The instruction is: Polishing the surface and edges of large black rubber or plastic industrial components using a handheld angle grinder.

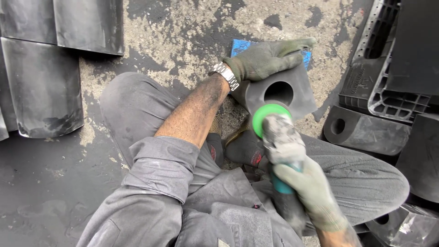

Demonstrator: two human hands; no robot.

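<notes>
Left hand: my gloved left hand (267,58) lies flat, fingers spread, over the top edge of the dark block (279,91) just above centre frame; I judge it pins the block so it cannot shift.
Right hand: my gloved right hand (311,192), lower right, is wrapped tight round the body of the hand grinder (281,142), fingers closed on it.
Grinder: its green guard and head touch the block's lower edge, just below the round hole (279,93); the head is blurred.
Block: it rests tilted between my knees at centre frame, on a blue pad (241,45) that shows behind it, probably to lift it toward the tool.
Crate: a black plastic crate (379,73) stands at upper right; what it holds I cannot tell.
Other blocks: similar holed blocks (366,130) lie at right, near my knee.
Sheets: dark curved sheets (41,87) lie at upper left on the stained floor (183,27).
</notes>
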